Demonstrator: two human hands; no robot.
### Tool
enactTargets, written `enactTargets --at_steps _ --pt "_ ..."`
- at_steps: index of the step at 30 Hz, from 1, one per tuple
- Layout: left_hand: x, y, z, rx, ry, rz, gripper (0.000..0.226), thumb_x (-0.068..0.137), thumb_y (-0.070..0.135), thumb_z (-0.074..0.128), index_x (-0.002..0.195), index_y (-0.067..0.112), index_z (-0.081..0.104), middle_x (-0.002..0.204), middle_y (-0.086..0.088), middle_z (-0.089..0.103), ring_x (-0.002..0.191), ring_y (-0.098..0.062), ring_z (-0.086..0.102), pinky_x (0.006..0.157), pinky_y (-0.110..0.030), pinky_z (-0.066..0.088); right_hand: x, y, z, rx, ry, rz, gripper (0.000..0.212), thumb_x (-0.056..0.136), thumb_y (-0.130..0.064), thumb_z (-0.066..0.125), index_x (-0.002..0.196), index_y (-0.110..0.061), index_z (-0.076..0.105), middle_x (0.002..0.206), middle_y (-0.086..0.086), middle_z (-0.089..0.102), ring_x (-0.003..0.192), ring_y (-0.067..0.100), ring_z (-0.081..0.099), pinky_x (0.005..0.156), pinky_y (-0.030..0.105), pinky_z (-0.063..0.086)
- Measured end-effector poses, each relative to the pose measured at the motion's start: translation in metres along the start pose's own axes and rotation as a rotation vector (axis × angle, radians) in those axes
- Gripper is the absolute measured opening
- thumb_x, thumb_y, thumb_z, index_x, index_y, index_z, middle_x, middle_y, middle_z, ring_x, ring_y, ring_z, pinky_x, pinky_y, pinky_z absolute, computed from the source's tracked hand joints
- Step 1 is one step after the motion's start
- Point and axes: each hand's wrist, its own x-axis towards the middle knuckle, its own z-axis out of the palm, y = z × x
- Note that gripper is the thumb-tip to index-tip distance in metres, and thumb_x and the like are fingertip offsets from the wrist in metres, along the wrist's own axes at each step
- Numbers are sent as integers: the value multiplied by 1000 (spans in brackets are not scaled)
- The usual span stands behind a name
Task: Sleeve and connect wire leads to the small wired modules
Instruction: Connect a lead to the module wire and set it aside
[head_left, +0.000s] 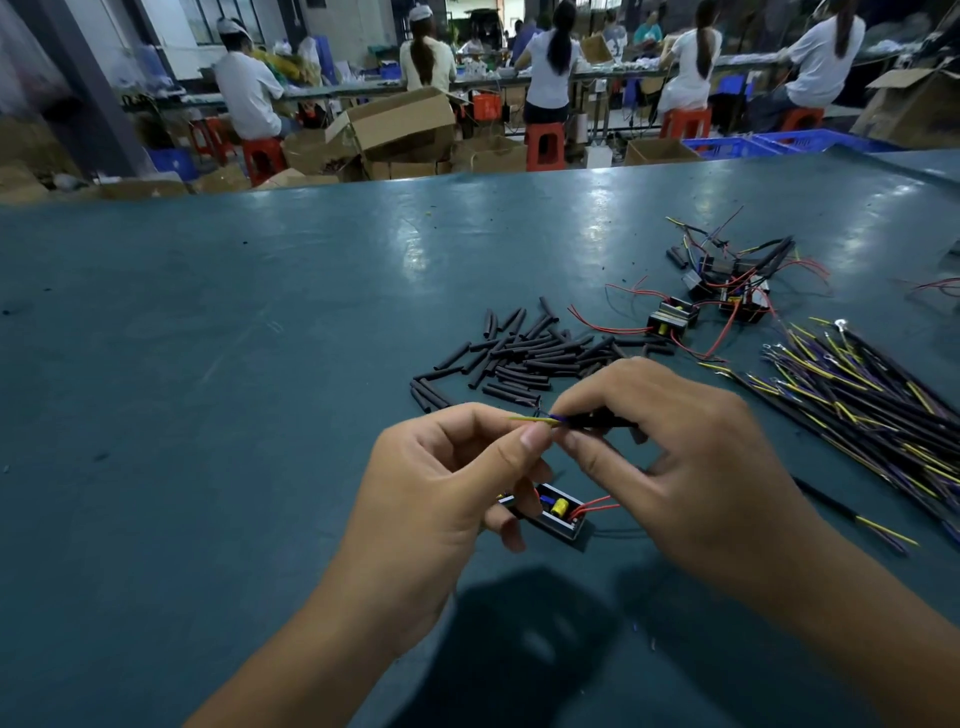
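Hands meeting above a glossy teal worktable (260, 338), in a workshop where seated workers (249, 88) are lining a far bench beside open cardboard boxes (400, 124) and red stools (543, 145).
We are pinching thin yellow and blue wire leads (535, 419) between thumb and forefinger of our left hand (441, 499), while our right hand (696, 457) is gripping a black sleeve (597, 422) at those lead tips; a small wired module (553, 512), boxy with a yellow cylinder and red wires, is hanging under the left fingers just above the table. Matte black tube pieces (524, 353) are lying heaped beyond, more modules (727, 286) far right, and sleeved leads (857, 395) are fanning out beside them.
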Motion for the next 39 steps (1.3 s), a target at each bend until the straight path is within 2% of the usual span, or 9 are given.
enactTargets --at_steps 8,11,14,23,25,29,31,35,39 --pt "0 2 -8 379 -70 232 11 86 20 72 83 11 76 64 -3 67 55 -13 60 52 -25 52 2 7 -15 249 -152 128 7 89 -29 69 82 -25 68 76 -11 65 70 6 59 64 8 39" --pt "0 3 -8 575 -28 358 9 87 24 70 83 17 75 65 0 67 54 -20 61 52 -28 51 1 9 -14 286 -176 210 12 88 -34 67 80 -26 67 74 -7 65 66 8 58 61 16 42" --pt "0 1 -5 542 2 410 7 88 20 70 85 16 75 68 -4 68 56 -22 63 53 -33 54 2 10 -15 382 -188 296 15 87 -36 67 80 -23 68 72 -2 65 67 15 60 61 30 49" --pt "6 -3 -10 1058 44 933 13 92 2 68 80 3 71 75 -2 63 65 -20 58 58 -35 47 4 6 -16 578 -233 435 15 87 -30 69 76 -19 71 59 -9 55 47 -1 39 46 8 31" --pt "5 -2 -10 989 9 834 11 90 3 69 79 6 70 73 1 62 64 -17 58 59 -30 48 3 6 -15 602 -238 453 14 88 -28 69 78 -19 71 61 -8 57 50 -1 41 48 9 32" --pt "4 3 -7 394 -53 241 9 85 13 70 76 12 71 61 -4 61 55 -11 56 55 -19 46 3 5 -13 531 -218 398 11 90 -22 72 80 -19 68 71 5 65 64 8 54 59 29 46" --pt "5 4 -5 200 -71 65 10 82 13 69 72 12 71 58 -5 59 53 -15 52 54 -21 46 3 3 -12 497 -180 365 10 86 -26 72 80 -22 65 68 -1 63 61 8 53 57 29 46" --pt "6 6 -4 -26 -143 -136 6 74 13 72 69 14 72 63 -7 60 53 -15 51 51 -21 46 2 1 -11 421 -152 269 7 83 -25 67 77 -23 63 67 -13 60 58 3 51 55 21 43" --pt "7 6 -7 -47 -140 -171 6 73 12 73 67 14 72 63 -7 60 52 -13 52 50 -20 46 2 1 -10 385 -142 224 7 83 -22 68 77 -23 63 69 -14 60 61 6 55 58 19 43"
